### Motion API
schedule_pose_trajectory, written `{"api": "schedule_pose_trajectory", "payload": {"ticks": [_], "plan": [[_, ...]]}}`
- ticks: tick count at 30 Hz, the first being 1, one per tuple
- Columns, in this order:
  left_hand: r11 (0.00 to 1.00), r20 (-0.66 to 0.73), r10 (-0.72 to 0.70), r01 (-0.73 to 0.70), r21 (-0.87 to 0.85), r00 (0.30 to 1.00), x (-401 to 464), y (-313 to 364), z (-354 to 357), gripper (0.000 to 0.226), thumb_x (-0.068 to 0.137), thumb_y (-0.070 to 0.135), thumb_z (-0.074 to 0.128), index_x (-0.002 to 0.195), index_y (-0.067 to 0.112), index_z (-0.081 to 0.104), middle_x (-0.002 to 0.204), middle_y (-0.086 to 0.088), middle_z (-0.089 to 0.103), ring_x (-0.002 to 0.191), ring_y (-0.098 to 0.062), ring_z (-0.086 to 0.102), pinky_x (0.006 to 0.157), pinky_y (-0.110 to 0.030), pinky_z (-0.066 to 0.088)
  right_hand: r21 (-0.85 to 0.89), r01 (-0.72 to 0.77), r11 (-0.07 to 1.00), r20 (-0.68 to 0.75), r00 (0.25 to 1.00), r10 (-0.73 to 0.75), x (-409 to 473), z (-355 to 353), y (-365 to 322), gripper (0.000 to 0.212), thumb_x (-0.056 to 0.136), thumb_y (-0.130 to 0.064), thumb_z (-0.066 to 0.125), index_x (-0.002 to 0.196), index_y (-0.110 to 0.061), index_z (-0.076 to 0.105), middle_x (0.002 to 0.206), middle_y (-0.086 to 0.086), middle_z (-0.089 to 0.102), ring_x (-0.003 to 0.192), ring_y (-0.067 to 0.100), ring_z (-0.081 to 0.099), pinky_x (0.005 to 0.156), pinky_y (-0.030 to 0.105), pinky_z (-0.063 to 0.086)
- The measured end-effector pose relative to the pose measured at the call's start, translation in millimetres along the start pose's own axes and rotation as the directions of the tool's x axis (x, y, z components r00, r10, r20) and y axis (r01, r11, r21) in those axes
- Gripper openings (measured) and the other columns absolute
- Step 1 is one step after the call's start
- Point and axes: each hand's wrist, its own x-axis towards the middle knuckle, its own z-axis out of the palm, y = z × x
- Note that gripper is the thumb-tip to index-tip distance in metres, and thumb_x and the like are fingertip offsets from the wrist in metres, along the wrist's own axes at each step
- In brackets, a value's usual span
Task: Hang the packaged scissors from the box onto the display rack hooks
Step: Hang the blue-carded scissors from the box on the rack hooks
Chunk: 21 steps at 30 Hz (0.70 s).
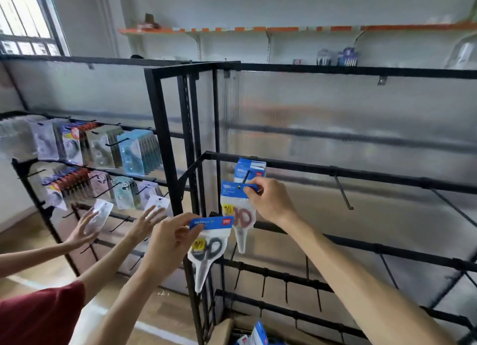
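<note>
Scissors pack [238, 210] pinched by right hand [271, 200]

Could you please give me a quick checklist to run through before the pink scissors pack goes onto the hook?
1. Right hand pinches the pink scissors pack by its blue header: ok.
2. Header hole lined up with the hook: cannot tell, fingers hide part of it.
3. Room on the hook in front of the hung packs: ok.
4. Left hand holds the black scissors pack ready: ok.
5. The other person's hands stay at the neighbouring rack: ok.
</note>
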Motion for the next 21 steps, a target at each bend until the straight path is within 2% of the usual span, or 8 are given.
{"api": "schedule_pose_trajectory", "payload": {"ticks": [4,7,9,12,14,16,19,21], "plan": [[1.0,-0.007,0.02,-0.02,0.007,1.0,7,-4,-3,0.02,0.089,0.028,0.063,0.1,0.013,0.07,0.083,0.016,0.069,0.07,-0.016,0.072,0.06,-0.034,0.059,-0.034,-0.012,0.999,-0.018,1.0,0.012,4,1,0,0.013,0.094,-0.023,0.064,0.088,-0.013,0.07,0.084,-0.001,0.07,0.075,0.013,0.066,0.059,0.026,0.055],[0.998,-0.009,0.041,-0.04,0.04,0.999,15,-4,-5,0.02,0.09,0.028,0.063,0.1,0.012,0.07,0.079,0.018,0.067,0.069,-0.009,0.07,0.059,-0.019,0.054,-0.046,-0.055,0.997,-0.018,0.998,0.055,8,5,6,0.011,0.092,-0.022,0.064,0.082,-0.02,0.069,0.083,-0.004,0.07,0.076,0.015,0.067,0.062,0.029,0.055],[0.997,0.011,0.05,-0.05,0.05,0.999,24,-3,-4,0.014,0.092,0.023,0.064,0.099,0.013,0.07,0.077,0.017,0.065,0.064,-0.003,0.066,0.057,-0.013,0.048,-0.051,-0.097,0.994,-0.03,0.995,0.096,16,6,11,0.013,0.092,-0.024,0.064,0.083,-0.017,0.07,0.083,-0.003,0.07,0.077,0.016,0.066,0.065,0.034,0.055],[0.995,0.035,0.054,-0.057,0.079,0.998,35,-1,-1,0.006,0.094,0.015,0.066,0.098,0.015,0.069,0.072,0.018,0.061,0.056,0.002,0.059,0.053,-0.008,0.041,-0.086,-0.173,0.981,-0.052,0.984,0.169,36,9,17,0.018,0.093,-0.022,0.061,0.086,-0.009,0.072,0.083,0.003,0.07,0.077,0.021,0.064,0.063,0.031,0.048],[0.996,0.035,0.047,-0.05,0.08,0.998,40,1,1,0.007,0.094,0.016,0.065,0.1,0.017,0.069,0.074,0.016,0.064,0.058,0.003,0.061,0.055,-0.008,0.042,-0.11,-0.214,0.971,-0.081,0.975,0.206,49,11,21,0.018,0.094,-0.021,0.06,0.088,-0.009,0.071,0.087,0.006,0.07,0.079,0.023,0.062,0.065,0.029,0.044],[0.995,0.027,0.054,-0.056,0.078,0.998,44,2,3,0.007,0.094,0.019,0.065,0.1,0.021,0.069,0.077,0.014,0.067,0.063,0.0,0.064,0.058,-0.013,0.047,-0.14,-0.24,0.961,-0.108,0.968,0.226,61,14,29,0.017,0.094,-0.02,0.059,0.082,-0.011,0.068,0.085,0.007,0.069,0.08,0.025,0.062,0.067,0.031,0.045],[0.994,0.023,0.071,-0.072,0.079,0.997,50,2,4,0.008,0.094,0.022,0.065,0.099,0.017,0.069,0.079,0.012,0.069,0.067,-0.005,0.066,0.06,-0.023,0.054,-0.206,-0.239,0.949,-0.141,0.967,0.213,71,14,33,0.025,0.095,-0.022,0.061,0.073,-0.011,0.064,0.076,0.005,0.065,0.075,0.024,0.061,0.062,0.029,0.04],[0.994,0.035,0.073,-0.075,0.077,0.997,55,3,5,0.011,0.095,0.023,0.065,0.101,0.016,0.07,0.081,0.01,0.069,0.069,-0.006,0.067,0.063,-0.024,0.056,-0.242,-0.247,0.938,-0.162,0.964,0.212,74,11,34,0.032,0.095,-0.029,0.064,0.07,-0.008,0.063,0.071,0.005,0.064,0.07,0.024,0.061,0.057,0.03,0.043]]}}
